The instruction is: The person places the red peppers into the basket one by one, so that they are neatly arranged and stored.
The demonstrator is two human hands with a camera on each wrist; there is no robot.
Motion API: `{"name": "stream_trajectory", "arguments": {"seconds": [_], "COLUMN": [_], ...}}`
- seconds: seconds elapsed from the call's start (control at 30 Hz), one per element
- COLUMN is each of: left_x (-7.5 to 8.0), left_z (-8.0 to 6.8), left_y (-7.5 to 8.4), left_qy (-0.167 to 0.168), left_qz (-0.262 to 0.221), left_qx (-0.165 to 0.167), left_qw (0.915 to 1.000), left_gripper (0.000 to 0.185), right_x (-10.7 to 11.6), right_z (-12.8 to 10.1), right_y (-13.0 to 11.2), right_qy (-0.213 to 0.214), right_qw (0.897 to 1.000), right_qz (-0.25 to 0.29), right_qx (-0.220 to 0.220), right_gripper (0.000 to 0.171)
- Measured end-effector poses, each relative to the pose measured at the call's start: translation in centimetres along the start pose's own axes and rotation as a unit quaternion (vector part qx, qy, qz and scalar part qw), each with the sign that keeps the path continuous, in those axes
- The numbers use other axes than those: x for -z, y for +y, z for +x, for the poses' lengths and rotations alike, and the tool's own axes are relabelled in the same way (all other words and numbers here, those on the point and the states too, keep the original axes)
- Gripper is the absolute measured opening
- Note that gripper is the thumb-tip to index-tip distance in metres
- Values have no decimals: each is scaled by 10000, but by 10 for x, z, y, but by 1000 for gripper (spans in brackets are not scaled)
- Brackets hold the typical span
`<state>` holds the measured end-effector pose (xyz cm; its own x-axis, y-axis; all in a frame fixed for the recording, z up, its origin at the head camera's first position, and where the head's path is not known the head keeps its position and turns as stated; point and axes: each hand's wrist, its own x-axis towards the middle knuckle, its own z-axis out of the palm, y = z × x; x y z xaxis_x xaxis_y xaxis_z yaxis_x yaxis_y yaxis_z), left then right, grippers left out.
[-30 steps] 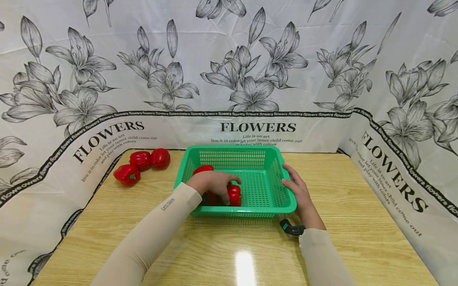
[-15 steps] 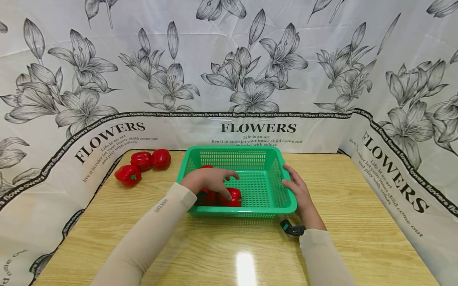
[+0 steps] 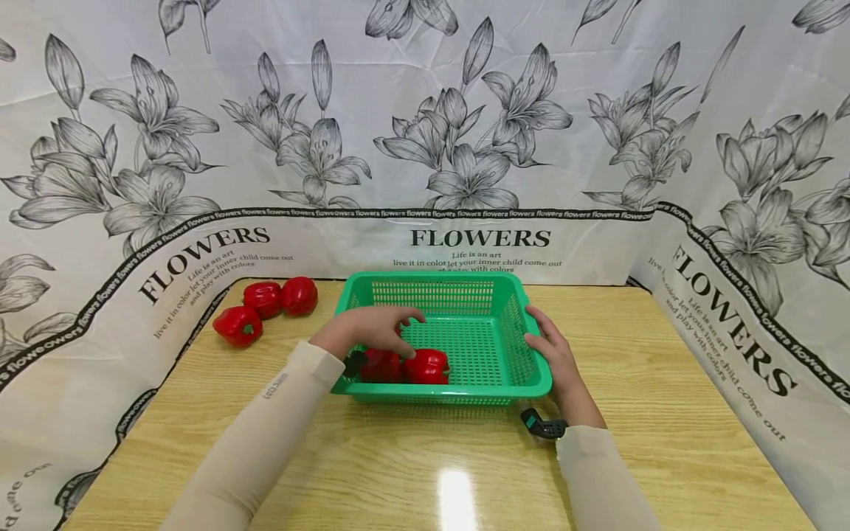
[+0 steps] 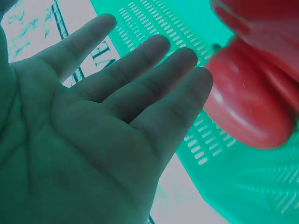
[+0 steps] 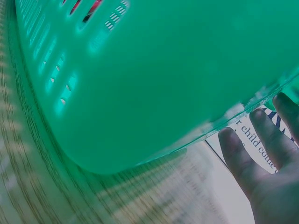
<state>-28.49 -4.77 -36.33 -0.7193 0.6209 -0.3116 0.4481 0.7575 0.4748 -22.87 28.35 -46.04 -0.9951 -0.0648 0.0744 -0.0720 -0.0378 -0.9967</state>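
A green plastic basket (image 3: 458, 389) with slotted walls stands on the table, red bell peppers in its left part. One bell pepper (image 3: 428, 366) lies near the front wall, with another bell pepper (image 3: 381, 366) on its left, partly under my left hand (image 3: 372, 328). That hand hovers over the basket's left side, fingers spread and thumb apart, holding nothing. In the left wrist view the fingertips reach toward a glossy pepper (image 4: 247, 102). My right hand (image 3: 558, 358) holds the basket's right rim, its thumb and fingertips on the edge; the right wrist view shows spread fingers (image 5: 240, 161) beside the wall.
At the table's back left lie three more red bell peppers (image 3: 237, 326), grouped close together. A black wrist device (image 3: 541, 424) sits by the right wrist. White cloth (image 3: 478, 247) printed with flowers hangs around the wooden table (image 3: 372, 472).
My left hand has lifted off the front bell pepper and drawn back left, uncovering more of it. The right hand stays at the basket's rim; the basket has hardly moved.
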Motion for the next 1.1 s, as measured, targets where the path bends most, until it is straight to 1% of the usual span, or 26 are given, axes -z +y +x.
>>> {"name": "stream_trajectory", "arguments": {"seconds": [0.1, 0.27, 0.5, 0.6, 0.7, 0.8, 0.93, 1.1], "left_x": [3, 10, 19, 22, 24, 26, 30, 33], "left_z": [-5, -16, -31, -36, -41, -46, -53, -61], "left_y": [-7, -16, -29, -35, -40, -45, -52, -64], "left_qy": [183, 443, 668, 838, 1057, 1279, 1561, 1816], "left_qz": [-4, -133, -450, -389, -286, -187, -225, -329], "left_qx": [-47, -30, 58, 75, 161, 134, 91, 230], "left_qw": [9998, 9989, 9967, 9957, 9939, 9915, 9874, 9826], "left_gripper": [63, 61, 57, 58, 57, 55, 53, 54], "right_x": [0, -1, -1, 0, -1, -1, -1, -2], "right_z": [0, 0, 0, 0, 0, 0, 0, 0], "right_y": [0, 0, 0, 0, 0, -1, -2, -2], "right_qy": [-11, -24, -23, -6, -7, -2, 13, 12], "right_qw": [10000, 10000, 10000, 10000, 10000, 10000, 10000, 10000], "right_qz": [22, -12, -25, -28, -26, -16, -29, -41], "right_qx": [-2, 17, 56, 63, 42, 38, 35, 21], "right_gripper": [57, 57, 57, 57, 57, 57, 57, 57]}}
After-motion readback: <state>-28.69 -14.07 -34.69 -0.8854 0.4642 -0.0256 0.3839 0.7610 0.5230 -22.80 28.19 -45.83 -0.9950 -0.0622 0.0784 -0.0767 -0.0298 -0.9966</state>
